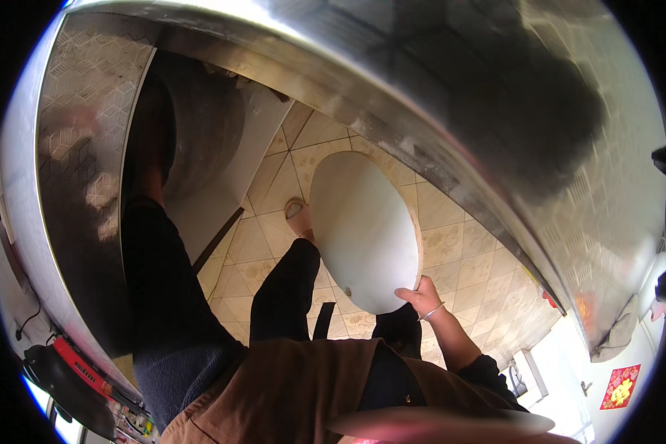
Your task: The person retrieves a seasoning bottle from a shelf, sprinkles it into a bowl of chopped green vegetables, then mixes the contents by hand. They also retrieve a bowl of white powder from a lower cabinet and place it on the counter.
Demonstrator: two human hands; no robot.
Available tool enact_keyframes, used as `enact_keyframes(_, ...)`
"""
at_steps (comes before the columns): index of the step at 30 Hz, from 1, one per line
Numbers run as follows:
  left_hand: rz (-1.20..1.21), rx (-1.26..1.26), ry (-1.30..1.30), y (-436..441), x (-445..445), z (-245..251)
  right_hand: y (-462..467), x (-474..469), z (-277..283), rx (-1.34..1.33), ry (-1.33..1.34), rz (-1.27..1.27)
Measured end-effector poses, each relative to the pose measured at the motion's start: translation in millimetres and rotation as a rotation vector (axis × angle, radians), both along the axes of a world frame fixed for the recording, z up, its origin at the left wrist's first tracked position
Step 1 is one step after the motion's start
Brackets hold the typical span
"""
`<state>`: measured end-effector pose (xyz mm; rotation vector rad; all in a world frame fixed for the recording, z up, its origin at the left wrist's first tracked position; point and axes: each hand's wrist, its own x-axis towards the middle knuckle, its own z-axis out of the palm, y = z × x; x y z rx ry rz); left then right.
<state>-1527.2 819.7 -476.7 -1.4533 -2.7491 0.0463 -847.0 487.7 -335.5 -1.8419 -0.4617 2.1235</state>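
My right hand (422, 295) grips the lower right rim of a large white round board (366, 233), its thumb on the face. The board is held above the tiled floor, in front of my legs, and has a small hole near its lower edge. My left arm reaches into a dark opening under a metal counter at the left. The left hand (154, 177) is mostly in shadow beside a large dark rounded vessel (208, 122), so its fingers and anything in them cannot be made out.
A patterned metal counter (555, 233) curves across the top and right, its edge close above the board. A pale panel (213, 216) stands beside the dark vessel. My sandalled foot (297, 213) is on the tiled floor (444, 244). A grey cloth (616, 333) hangs at the right.
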Motion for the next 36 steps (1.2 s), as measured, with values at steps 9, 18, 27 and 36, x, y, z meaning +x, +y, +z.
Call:
enact_keyframes(9, -0.008, 0.0, 0.043, 2, -39, 1, -9, 10, -5, -0.003, -0.049, 0.028)
enact_keyframes(18, -0.077, 0.029, 0.033, -2, -30, -12, -18, 12, -12, -0.029, -0.019, -0.02)
enact_keyframes(27, -0.073, 0.355, -0.59, -14, -4, 4, -17, 28, 31, 0.023, -0.02, 0.016)
enact_keyframes(36, 0.437, 0.535, -0.986, -35, 29, 38, -7, 33, 58, 0.025, 0.002, 0.08)
